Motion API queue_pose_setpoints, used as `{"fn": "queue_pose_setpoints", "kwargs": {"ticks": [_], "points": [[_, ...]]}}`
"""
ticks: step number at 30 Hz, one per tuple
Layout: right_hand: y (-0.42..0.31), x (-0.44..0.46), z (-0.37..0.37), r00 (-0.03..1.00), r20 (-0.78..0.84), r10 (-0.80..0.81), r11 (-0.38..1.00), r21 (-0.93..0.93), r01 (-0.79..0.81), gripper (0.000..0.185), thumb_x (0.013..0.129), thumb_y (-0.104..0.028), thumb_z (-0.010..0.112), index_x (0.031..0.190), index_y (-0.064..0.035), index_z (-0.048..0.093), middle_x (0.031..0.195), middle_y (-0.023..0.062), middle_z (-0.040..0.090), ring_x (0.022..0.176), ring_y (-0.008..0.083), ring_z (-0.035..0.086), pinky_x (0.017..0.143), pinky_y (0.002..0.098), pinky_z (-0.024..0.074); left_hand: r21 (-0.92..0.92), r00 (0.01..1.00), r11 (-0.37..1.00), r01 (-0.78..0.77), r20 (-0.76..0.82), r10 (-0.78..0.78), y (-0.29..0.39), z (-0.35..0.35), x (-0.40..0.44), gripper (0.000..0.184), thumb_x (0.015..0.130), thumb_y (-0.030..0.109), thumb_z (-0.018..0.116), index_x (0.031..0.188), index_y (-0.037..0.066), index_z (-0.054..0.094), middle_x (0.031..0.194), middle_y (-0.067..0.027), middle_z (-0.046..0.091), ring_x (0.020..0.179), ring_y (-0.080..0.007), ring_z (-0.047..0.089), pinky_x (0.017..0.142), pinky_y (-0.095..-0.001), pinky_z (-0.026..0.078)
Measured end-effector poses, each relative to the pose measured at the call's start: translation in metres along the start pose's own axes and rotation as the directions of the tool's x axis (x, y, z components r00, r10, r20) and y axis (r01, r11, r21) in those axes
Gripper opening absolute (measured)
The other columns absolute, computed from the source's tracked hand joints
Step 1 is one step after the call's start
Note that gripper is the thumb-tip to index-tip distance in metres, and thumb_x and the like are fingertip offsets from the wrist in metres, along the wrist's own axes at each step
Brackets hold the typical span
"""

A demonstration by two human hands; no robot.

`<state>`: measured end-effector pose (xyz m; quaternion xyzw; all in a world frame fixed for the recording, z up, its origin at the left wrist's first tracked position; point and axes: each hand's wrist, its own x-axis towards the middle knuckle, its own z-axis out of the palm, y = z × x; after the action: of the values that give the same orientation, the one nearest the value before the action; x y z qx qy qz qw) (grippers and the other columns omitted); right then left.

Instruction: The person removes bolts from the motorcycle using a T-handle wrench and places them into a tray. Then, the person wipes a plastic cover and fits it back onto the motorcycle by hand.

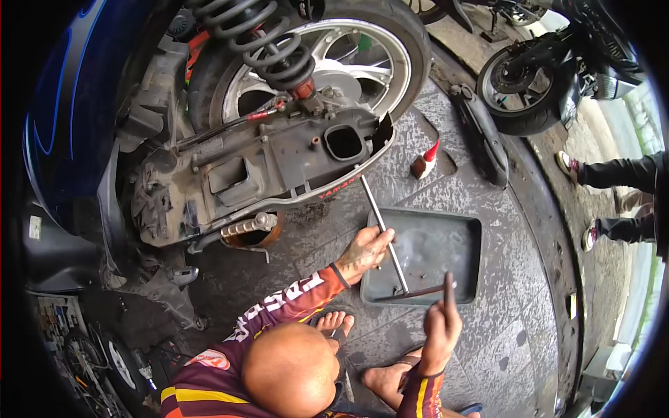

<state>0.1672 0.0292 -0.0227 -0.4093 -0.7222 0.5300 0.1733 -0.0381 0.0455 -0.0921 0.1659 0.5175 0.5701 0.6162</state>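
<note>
My left hand (366, 252) is closed around the shaft of a long T-handle wrench (398, 270). The wrench's far end meets the lower edge of a dirty scooter crankcase cover (258, 174) marked with red lettering. Its crossbar lies over the near side of a shallow grey tray (478, 254). Beside the bar's right end is my right hand (443, 324), its index finger stretched out against the bar and the other fingers loosely curled. A few small pieces, too small to name, lie in the tray.
Above the cover are a rear wheel (398, 52) and a coil spring shock absorber (286, 66). A small bottle with a red nozzle (426, 161) stands on the floor. Another motorcycle's wheel (519, 87) is at the upper right, and a bystander's legs (620, 173) show at the right.
</note>
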Motion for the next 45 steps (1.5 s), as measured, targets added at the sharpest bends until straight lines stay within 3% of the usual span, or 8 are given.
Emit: {"fn": "queue_pose_setpoints", "kwargs": {"ticks": [6,13,18,24,26,29,40,45], "points": [[0.035,0.002,0.033,0.956,0.283,0.073,0.959,-0.283,0.011,0.031,0.081,-0.005,0.053,0.110,-0.0087,0.064,0.084,0.0269,0.062,0.080,0.0424,0.062,0.072,0.0477,0.0488,-0.097,0.998,0.994,0.054,-0.028,-0.057,0.006,-0.004,0.000,0.027,0.097,0.034,0.051,0.089,0.008,0.055,0.056,0.0103,0.034,0.042,-0.0008,0.028,0.038,-0.0203,0.021],[0.048,0.025,0.023,0.944,-0.329,0.005,0.999,-0.047,-0.021,0.066,0.085,0.007,0.054,0.145,-0.0133,0.035,0.063,-0.0042,0.035,0.056,0.0075,0.031,0.053,0.0205,0.0336,-0.111,0.999,0.993,0.044,-0.019,-0.046,-0.002,-0.005,0.014,0.027,0.097,0.032,0.051,0.088,0.007,0.055,0.056,0.0096,0.036,0.041,-0.0009,0.028,0.038,-0.0196,0.021],[0.053,0.023,0.047,0.943,-0.329,0.049,0.970,-0.207,-0.123,0.080,0.078,0.001,0.065,0.147,-0.0145,0.029,0.128,0.0183,0.042,0.111,0.0316,0.046,0.094,0.0382,0.0383,-0.126,0.998,0.991,0.040,-0.039,-0.045,-0.009,-0.014,0.011,0.027,0.097,0.031,0.053,0.091,0.006,0.056,0.055,0.0090,0.033,0.041,-0.0015,0.029,0.038,-0.0201,0.018],[0.045,0.052,0.042,0.823,-0.559,-0.105,0.944,-0.316,-0.094,0.093,0.066,-0.010,0.080,0.144,-0.0169,0.032,0.153,0.0221,-0.003,0.141,0.0422,0.004,0.107,0.0502,0.0282,-0.139,0.999,0.989,0.041,-0.027,-0.045,0.000,-0.003,0.012,0.028,0.097,0.032,0.052,0.091,0.006,0.057,0.055,0.0090,0.033,0.042,-0.0022,0.028,0.039,-0.0205,0.018],[0.047,0.062,0.040,0.756,-0.628,-0.187,0.892,-0.430,-0.137,0.083,0.067,-0.018,0.081,0.140,-0.0164,0.040,0.144,0.0258,0.030,0.133,0.0382,0.032,0.099,0.0493,0.0390,-0.149,0.998,0.987,0.060,-0.023,-0.064,0.004,-0.004,0.010,0.028,0.095,0.035,0.054,0.090,0.007,0.057,0.057,0.0088,0.035,0.041,-0.0016,0.029,0.038,-0.0197,0.021],[0.054,0.056,0.053,0.931,0.080,0.356,0.717,0.616,-0.327,0.046,0.095,-0.038,0.053,0.116,0.0034,0.056,0.068,0.0120,0.066,0.055,0.0199,0.063,0.046,0.0273,0.0475,-0.057,0.998,0.997,0.056,0.005,-0.056,-0.003,0.006,-0.004,0.028,0.096,0.034,0.054,0.091,0.006,0.057,0.059,0.0089,0.038,0.042,-0.0013,0.033,0.038,-0.0186,0.025],[0.035,-0.003,0.045,0.891,0.387,0.238,0.883,0.294,-0.365,0.038,0.095,-0.019,0.047,0.119,0.0097,0.053,0.095,0.0180,0.067,0.061,0.0125,0.056,0.050,0.0226,0.0439,0.090,0.990,0.995,0.048,0.129,-0.059,-0.024,0.009,0.000,0.030,0.093,0.036,0.058,0.088,0.007,0.063,0.065,0.0063,0.049,0.056,-0.0032,0.040,0.049,-0.0193,0.032],[0.003,0.016,-0.004,0.957,-0.268,0.110,0.939,0.344,-0.012,0.061,0.083,-0.003,0.045,0.143,-0.0025,0.034,0.064,-0.0046,0.038,0.056,0.0056,0.034,0.048,0.0213,0.0286,0.072,0.998,0.997,0.037,0.057,-0.041,-0.015,0.011,-0.001,0.032,0.095,0.035,0.055,0.089,0.005,0.062,0.073,0.0051,0.052,0.064,-0.0039,0.044,0.062,-0.0230,0.042]]}}
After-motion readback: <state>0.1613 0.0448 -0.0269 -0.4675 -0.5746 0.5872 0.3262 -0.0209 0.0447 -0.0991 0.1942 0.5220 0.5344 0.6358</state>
